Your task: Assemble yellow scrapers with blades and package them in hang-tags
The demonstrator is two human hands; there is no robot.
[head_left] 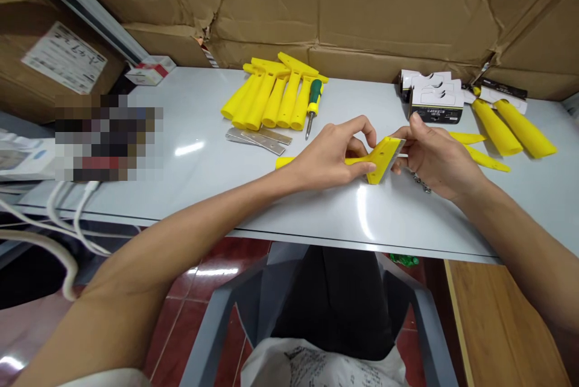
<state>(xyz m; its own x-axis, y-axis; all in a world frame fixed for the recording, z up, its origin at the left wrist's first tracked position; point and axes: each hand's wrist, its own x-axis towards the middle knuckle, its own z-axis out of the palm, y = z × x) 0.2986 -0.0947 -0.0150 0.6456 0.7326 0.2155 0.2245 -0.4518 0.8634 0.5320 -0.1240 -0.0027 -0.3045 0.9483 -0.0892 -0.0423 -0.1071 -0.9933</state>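
A yellow scraper (382, 158) with a metal blade along its slanted edge is held above the front half of the table. My left hand (332, 155) is closed round its handle near the head, thumb on the lower side. At the blade side, my right hand (436, 155) has curled fingers against the scraper's edge, with the thumb raised; its fingertips are partly hidden. Small metal screws (420, 182) lie beneath my right hand. Loose flat blades (262, 141) rest left of my left hand, below a screwdriver (315, 100) with a green and yellow handle.
Several yellow scraper bodies (271, 94) are grouped at the back. Black-and-white boxes (434, 100) stand at the back right beside yellow handles (497, 128) and flat yellow pieces (486, 158). Cardboard (353, 7) lines the rear. White cables (81, 212) hang over the left edge.
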